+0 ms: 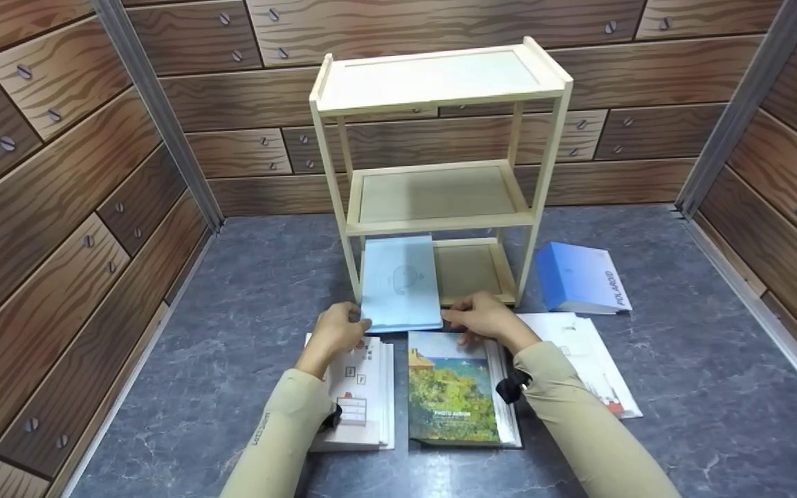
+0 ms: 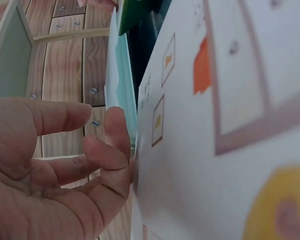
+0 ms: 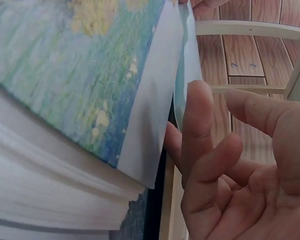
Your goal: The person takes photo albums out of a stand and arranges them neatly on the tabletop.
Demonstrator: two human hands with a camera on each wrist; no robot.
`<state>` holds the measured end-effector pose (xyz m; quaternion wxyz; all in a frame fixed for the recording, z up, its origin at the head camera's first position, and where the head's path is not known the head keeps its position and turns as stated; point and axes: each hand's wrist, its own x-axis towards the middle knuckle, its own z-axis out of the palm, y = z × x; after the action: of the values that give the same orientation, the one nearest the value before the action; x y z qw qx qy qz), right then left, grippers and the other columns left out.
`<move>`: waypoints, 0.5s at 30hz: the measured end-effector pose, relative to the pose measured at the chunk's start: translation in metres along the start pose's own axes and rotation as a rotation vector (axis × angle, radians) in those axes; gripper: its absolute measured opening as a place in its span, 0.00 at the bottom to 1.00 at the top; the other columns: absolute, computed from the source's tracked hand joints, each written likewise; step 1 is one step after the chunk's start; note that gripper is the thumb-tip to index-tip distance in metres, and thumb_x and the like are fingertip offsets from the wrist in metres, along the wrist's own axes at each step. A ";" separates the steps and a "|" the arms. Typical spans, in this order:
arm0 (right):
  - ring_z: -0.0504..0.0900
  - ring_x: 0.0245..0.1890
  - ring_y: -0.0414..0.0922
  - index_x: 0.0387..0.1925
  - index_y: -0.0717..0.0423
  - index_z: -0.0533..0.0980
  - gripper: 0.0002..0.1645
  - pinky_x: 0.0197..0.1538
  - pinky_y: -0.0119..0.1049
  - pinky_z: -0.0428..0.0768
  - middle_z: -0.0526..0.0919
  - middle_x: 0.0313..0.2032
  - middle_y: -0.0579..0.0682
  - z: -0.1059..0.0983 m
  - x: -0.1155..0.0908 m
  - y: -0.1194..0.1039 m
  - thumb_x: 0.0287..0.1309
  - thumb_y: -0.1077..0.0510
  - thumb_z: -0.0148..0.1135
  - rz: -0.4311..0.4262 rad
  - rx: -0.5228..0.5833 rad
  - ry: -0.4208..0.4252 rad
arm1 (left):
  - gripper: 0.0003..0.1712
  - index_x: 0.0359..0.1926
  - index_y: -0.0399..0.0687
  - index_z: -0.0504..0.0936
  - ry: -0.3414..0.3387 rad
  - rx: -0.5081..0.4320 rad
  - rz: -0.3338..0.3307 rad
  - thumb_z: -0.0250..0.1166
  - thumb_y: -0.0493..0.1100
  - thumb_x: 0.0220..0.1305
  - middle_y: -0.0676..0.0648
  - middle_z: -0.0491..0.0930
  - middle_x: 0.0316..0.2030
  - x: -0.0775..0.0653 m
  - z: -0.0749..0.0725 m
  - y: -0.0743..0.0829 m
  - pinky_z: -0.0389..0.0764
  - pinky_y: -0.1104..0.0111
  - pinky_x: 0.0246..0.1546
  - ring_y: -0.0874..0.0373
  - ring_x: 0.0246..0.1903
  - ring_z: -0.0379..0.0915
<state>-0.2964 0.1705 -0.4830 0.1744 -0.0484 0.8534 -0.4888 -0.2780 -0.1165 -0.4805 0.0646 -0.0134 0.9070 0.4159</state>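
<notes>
A light blue photo album (image 1: 402,283) lies flat on the left part of the bottom tier of a small wooden shelf (image 1: 433,225), its near end jutting out past the front edge. My left hand (image 1: 337,328) is at the album's near left corner, a fingertip against its edge. At the near right corner, my right hand (image 1: 488,319) touches the edge with its fingertips. Both wrist views show thumbs apart from the bent fingers, with nothing pinched between them. Beneath my right hand is a photo album with a painted landscape cover (image 1: 450,394). A white album (image 1: 357,408) lies under my left wrist.
Right of the shelf lies a blue album marked POLAROID (image 1: 582,277). Another white album (image 1: 599,366) is partly behind my right forearm. Wood-patterned walls (image 1: 80,173) close in the dark grey marbled surface (image 1: 253,277) at the back and both sides.
</notes>
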 end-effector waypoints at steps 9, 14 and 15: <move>0.82 0.20 0.34 0.58 0.65 0.83 0.27 0.27 0.26 0.76 0.91 0.47 0.60 0.006 0.008 0.002 0.76 0.45 0.65 0.045 -0.016 0.004 | 0.27 0.69 0.27 0.75 -0.022 -0.031 -0.021 0.64 0.40 0.77 0.31 0.88 0.46 0.006 0.004 0.001 0.80 0.72 0.24 0.61 0.21 0.82; 0.81 0.19 0.33 0.59 0.66 0.82 0.29 0.28 0.27 0.77 0.91 0.47 0.60 0.008 0.011 0.001 0.76 0.44 0.65 0.042 -0.030 -0.006 | 0.30 0.72 0.26 0.72 -0.030 -0.050 -0.023 0.64 0.40 0.77 0.26 0.84 0.55 0.007 0.004 0.001 0.82 0.71 0.25 0.60 0.22 0.84; 0.81 0.19 0.33 0.59 0.67 0.82 0.29 0.28 0.27 0.77 0.91 0.47 0.60 0.008 0.012 0.000 0.76 0.45 0.65 0.041 -0.030 -0.007 | 0.30 0.72 0.26 0.71 -0.032 -0.054 -0.023 0.64 0.40 0.77 0.26 0.84 0.56 0.007 0.005 0.001 0.83 0.71 0.25 0.60 0.22 0.85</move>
<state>-0.3044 0.1610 -0.4902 0.1866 -0.0355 0.8608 -0.4721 -0.2844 -0.1120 -0.4833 0.0837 -0.0191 0.8942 0.4394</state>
